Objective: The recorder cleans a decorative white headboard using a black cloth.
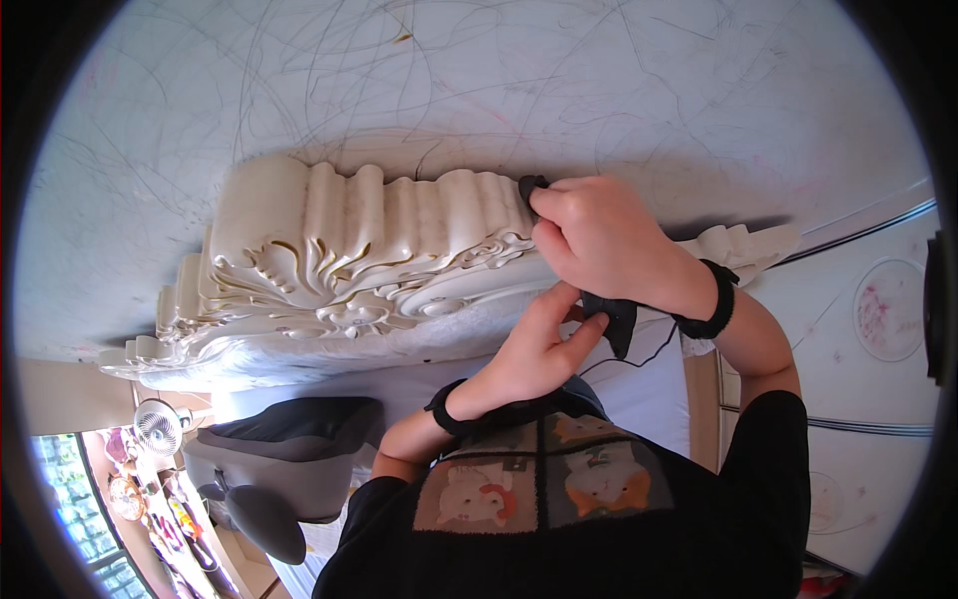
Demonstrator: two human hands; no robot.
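Observation:
A cream carved headboard (419, 202) with gold trim runs along the wall, its scalloped top edge dusty-looking in places. Bunched in my right hand (617, 236) is a dark cloth (533, 189), pressed against the top edge right of the middle. Just below, my left hand (535, 348) pinches a hanging dark piece of fabric (620, 322) between thumb and fingers. Whether both dark pieces are one cloth cannot be told, as my right hand covers the stretch between them. Black bands circle both my wrists.
The pale wall (464, 82) behind bears many scribbled lines. A bed with a white sheet (658, 397) lies below, with a large grey plush toy (277, 457) at the left. A white fan (159, 427) stands near the window. White cabinet doors (831, 382) rise at the right. A thin black cable (651, 356) hangs beside me.

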